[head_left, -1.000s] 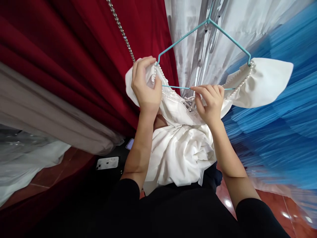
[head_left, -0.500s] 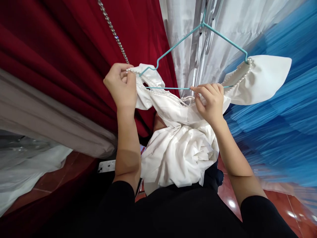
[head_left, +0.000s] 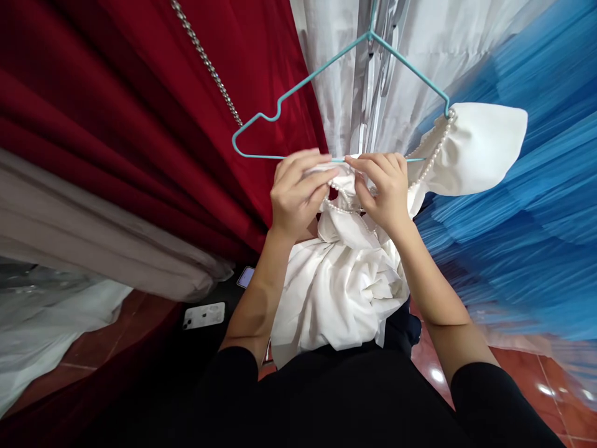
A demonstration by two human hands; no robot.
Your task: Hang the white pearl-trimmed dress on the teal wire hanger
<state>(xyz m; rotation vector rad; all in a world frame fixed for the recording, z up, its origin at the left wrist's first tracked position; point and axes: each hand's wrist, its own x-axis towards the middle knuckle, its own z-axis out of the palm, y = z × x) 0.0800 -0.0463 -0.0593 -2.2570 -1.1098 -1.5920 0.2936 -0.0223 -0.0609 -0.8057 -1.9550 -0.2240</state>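
Note:
A turquoise clothes hanger (head_left: pixel 326 62) hangs in front of me, its left end bare. A white dress (head_left: pixel 340 280) with pearl trim is bunched below it, and one puffed sleeve (head_left: pixel 489 149) still sits on the hanger's right end. My left hand (head_left: pixel 301 196), slightly blurred, is closed around the dress's other pearl-edged side, just under the bottom bar near the middle. Close beside it, my right hand (head_left: pixel 382 190) pinches the hanger's bottom bar; its fingertips also lie against the dress.
Red drapery (head_left: pixel 209 155) and a beaded strand (head_left: pixel 208 62) hang at the left, with a greyish fabric (head_left: pixel 93 218) below. Blue tulle (head_left: pixel 522 249) fills the right. White fabric and metal rails stand behind. Two phones, one a white phone (head_left: pixel 204 315), lie on a dark surface at lower left.
My left hand has moved right to the middle of the hanger, bringing the left side of the dress off the hanger's left end. My right hand has stayed at the bar.

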